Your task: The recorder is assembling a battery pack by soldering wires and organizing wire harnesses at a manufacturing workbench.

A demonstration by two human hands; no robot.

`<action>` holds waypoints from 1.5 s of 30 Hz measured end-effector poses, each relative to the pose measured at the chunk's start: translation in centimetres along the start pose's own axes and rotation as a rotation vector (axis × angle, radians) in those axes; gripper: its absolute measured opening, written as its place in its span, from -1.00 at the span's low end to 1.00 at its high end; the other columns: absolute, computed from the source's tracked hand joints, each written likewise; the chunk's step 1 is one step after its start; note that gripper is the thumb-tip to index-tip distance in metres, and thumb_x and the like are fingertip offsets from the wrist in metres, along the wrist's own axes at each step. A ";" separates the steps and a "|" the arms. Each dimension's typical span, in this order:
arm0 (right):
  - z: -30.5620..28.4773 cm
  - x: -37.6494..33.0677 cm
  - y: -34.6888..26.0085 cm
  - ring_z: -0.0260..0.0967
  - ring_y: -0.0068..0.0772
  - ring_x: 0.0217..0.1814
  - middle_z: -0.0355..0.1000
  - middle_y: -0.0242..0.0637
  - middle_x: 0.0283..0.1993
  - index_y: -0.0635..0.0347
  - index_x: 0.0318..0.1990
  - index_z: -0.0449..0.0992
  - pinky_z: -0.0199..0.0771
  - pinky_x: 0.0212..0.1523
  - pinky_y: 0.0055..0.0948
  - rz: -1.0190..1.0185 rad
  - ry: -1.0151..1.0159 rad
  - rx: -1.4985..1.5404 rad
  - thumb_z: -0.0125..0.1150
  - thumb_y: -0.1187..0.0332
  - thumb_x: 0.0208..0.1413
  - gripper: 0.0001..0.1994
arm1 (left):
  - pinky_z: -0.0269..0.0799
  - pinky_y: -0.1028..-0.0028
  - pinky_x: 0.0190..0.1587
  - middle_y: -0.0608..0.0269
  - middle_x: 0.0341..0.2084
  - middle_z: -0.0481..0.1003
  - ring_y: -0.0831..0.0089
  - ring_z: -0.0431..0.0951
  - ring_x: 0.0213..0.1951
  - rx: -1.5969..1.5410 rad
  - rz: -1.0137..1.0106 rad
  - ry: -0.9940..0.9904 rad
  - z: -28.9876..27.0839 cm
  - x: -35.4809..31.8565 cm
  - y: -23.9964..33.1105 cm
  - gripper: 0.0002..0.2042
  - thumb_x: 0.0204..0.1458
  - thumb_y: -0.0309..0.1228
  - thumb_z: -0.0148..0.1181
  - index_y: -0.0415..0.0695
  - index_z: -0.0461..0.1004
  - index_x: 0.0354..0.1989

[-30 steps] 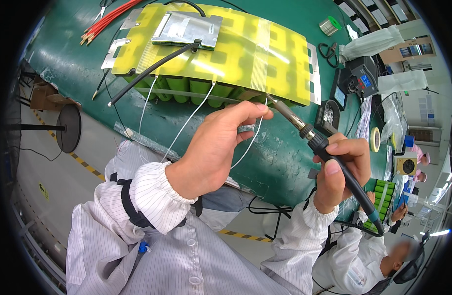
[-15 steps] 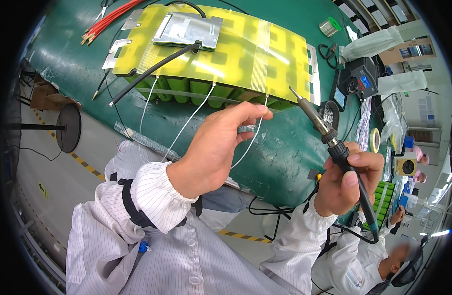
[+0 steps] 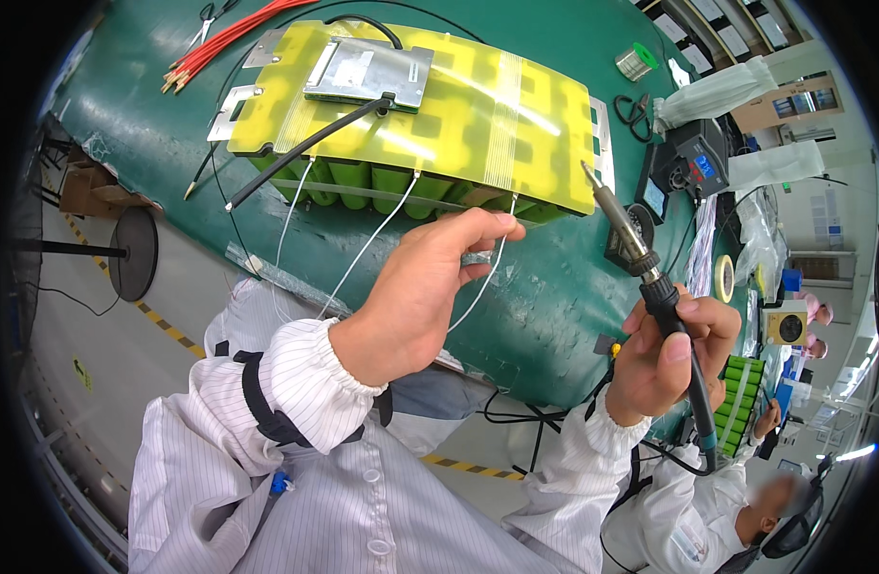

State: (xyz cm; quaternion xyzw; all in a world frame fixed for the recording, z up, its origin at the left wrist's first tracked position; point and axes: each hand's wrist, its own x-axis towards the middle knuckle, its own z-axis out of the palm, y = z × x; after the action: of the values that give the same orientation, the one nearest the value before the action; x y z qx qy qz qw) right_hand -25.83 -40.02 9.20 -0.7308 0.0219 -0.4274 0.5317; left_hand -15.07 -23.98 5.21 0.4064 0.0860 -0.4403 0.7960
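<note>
Left hand: the left hand (image 3: 411, 292) pinches a thin white insulated wire (image 3: 491, 275) between thumb and forefinger, just below the pack's front edge.
Right hand: the right hand (image 3: 664, 362) is closed around a slim soldering iron with a black handle and metal barrel (image 3: 661, 295), its tip pointing up and away from the person.
Iron tip: beside the pack's right end, apart from the pinched wire; contact with the board cannot be told.
Battery pack: a long block of green cylindrical cells (image 3: 348, 184) under a translucent yellow board (image 3: 458, 105), lying on the green-topped desk (image 3: 162, 143).
Board top: a flat silver metal box (image 3: 367, 72), with a thick black cable (image 3: 305, 153) running from it toward the front left.
Desk right: a black soldering station with a blue display (image 3: 698, 163).
</note>
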 end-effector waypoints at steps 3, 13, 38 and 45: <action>0.1 0.0 -0.2 0.13 -0.55 -0.68 0.17 -0.29 -0.65 0.27 -0.25 0.24 0.24 -0.65 -0.57 -0.002 0.059 -0.035 0.17 0.15 -0.01 -0.62 | 0.11 0.45 0.06 0.44 -0.26 0.45 0.61 0.33 -0.12 -0.004 0.005 -0.006 0.0 0.1 -0.1 -0.82 0.01 -0.26 0.19 -0.05 0.47 -0.27; -4.7 1.9 2.5 0.12 -0.59 -0.64 0.13 -0.41 -0.67 0.29 -0.21 0.30 0.18 -0.58 -0.57 0.005 0.409 -0.105 -0.03 0.42 0.19 -0.88 | 0.13 0.43 0.05 0.42 -0.22 0.44 0.59 0.34 -0.08 0.011 0.051 -0.073 -0.2 0.3 -0.6 -0.82 0.06 -0.27 0.15 -0.05 0.47 -0.23; -13.0 10.6 23.4 0.45 -0.21 -0.05 0.38 -0.19 -0.09 0.33 -0.02 0.32 0.54 -0.14 -0.45 0.636 0.455 0.144 0.11 0.37 0.14 -0.70 | 0.38 0.48 -0.10 0.23 -0.19 0.43 0.48 0.43 -0.13 0.889 0.540 0.502 -28.4 -15.1 5.2 -0.65 -0.03 -0.44 0.24 -0.19 0.37 -0.05; -9.6 8.6 19.8 0.26 -0.15 0.17 0.26 -0.11 0.13 0.43 0.05 0.24 0.37 0.16 -0.28 0.828 0.428 0.390 0.06 0.34 0.16 -0.61 | 0.32 0.28 0.08 0.06 0.01 0.36 0.14 0.35 0.07 1.497 0.738 0.387 -27.9 -10.2 0.7 -0.45 -0.06 -0.33 0.30 -0.13 0.29 0.13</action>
State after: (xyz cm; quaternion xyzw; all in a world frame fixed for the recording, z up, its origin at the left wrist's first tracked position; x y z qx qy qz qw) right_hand -18.22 -60.06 -0.78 -0.4439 0.3381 -0.3170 0.7669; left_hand -14.44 2.80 -7.55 0.8949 -0.2307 -0.0166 0.3816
